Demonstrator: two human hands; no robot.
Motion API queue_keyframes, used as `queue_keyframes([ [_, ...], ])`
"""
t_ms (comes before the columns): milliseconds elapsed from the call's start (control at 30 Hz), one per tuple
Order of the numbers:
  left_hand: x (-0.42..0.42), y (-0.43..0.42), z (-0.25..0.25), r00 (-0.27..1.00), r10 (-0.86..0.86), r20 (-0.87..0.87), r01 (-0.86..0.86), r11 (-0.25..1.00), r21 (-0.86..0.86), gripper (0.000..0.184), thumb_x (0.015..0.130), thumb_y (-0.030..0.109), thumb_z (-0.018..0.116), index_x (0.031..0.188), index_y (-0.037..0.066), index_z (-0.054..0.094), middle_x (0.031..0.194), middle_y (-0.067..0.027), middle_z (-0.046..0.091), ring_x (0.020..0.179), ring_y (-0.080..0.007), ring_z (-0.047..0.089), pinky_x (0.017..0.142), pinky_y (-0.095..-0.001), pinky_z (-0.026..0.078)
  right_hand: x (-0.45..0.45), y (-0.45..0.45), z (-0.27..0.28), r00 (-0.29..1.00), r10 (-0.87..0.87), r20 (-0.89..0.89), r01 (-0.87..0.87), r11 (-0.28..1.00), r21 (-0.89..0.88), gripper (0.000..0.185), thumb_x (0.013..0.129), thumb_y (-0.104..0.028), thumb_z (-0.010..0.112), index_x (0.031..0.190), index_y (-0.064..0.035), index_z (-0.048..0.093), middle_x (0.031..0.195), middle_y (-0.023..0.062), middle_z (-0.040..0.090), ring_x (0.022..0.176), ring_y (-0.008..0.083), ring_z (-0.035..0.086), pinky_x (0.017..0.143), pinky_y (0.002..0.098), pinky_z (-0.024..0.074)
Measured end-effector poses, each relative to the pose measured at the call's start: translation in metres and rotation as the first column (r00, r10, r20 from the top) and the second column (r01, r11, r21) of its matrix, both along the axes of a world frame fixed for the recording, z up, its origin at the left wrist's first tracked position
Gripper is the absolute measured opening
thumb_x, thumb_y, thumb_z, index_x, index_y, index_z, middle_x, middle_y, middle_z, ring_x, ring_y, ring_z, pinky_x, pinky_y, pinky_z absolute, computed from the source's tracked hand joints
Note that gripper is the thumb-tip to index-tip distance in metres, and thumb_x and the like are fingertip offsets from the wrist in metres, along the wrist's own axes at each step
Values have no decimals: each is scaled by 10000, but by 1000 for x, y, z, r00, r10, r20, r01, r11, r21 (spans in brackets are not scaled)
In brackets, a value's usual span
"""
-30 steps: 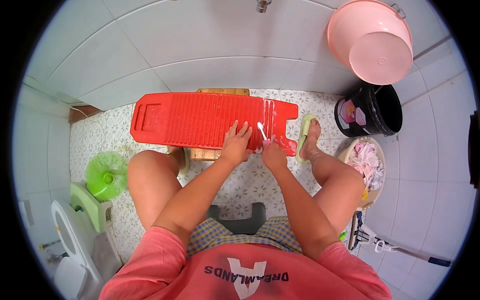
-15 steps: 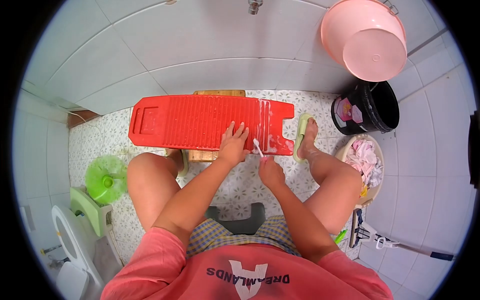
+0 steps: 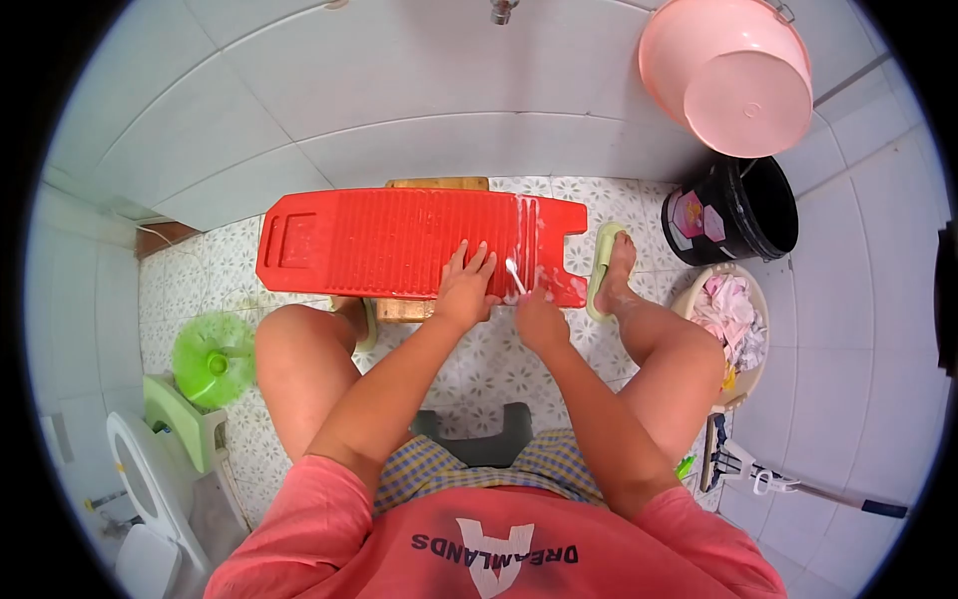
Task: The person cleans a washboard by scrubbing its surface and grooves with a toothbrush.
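Note:
A red plastic washboard [image 3: 389, 245] lies across a wooden stool [image 3: 404, 310], its ridges facing up. My left hand [image 3: 465, 290] rests on the board's near edge with the fingers spread flat over the ridges. In my right hand [image 3: 542, 322], closed near the board's lower edge, is a toothbrush [image 3: 516, 277] with a white head and neck. The brush head touches the foamy, widely spaced grooves at the right end. My fingers hide most of the handle.
To the right stand a black bucket [image 3: 714, 215] and a basin of clothes [image 3: 733, 314], with a pink tub [image 3: 753, 105] above. A mop [image 3: 788, 484] leans by the right wall. On the left are a green see-through basin [image 3: 215, 359] and a toilet [image 3: 150, 469].
My right hand and the toothbrush have moved slightly up, away from me, along the grooves. My left hand and the washboard look almost unmoved.

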State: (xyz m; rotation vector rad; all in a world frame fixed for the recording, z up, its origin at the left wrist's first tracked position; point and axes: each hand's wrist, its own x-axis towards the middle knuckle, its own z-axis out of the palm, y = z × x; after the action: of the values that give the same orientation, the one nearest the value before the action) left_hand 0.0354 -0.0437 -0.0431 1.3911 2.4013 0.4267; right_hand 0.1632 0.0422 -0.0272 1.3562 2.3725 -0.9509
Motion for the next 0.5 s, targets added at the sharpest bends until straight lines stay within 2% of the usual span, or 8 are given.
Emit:
queue_keyframes([
  [67,1,0,-1,1000,-1,5,1,1000,-1,781,687,252,777,1364,83,426,1467,-116,341,1359,-376,254,1045,-485,320,12,-10,1,1000,-18,25,19,999,-34,370,949,-328,385,1099,5,445,929,316,622,882,471,612,786,557,462],
  [300,0,0,-5,1000,2,8,-2,1000,30,762,687,256,776,1350,80,445,1462,-117,348,1356,-376,258,1040,-486,323,22,-19,-5,998,0,62,4,999,-51,357,947,-328,375,1112,-15,425,955,283,634,902,455,617,789,547,463],
  [500,0,-2,-3,1000,-12,6,12,999,46,733,702,230,762,1348,78,449,1462,-122,347,1356,-379,257,1028,-487,329,-7,8,-9,998,11,-61,-10,1000,20,357,938,-303,399,1143,-15,445,998,285,624,917,450,615,799,539,466],
])
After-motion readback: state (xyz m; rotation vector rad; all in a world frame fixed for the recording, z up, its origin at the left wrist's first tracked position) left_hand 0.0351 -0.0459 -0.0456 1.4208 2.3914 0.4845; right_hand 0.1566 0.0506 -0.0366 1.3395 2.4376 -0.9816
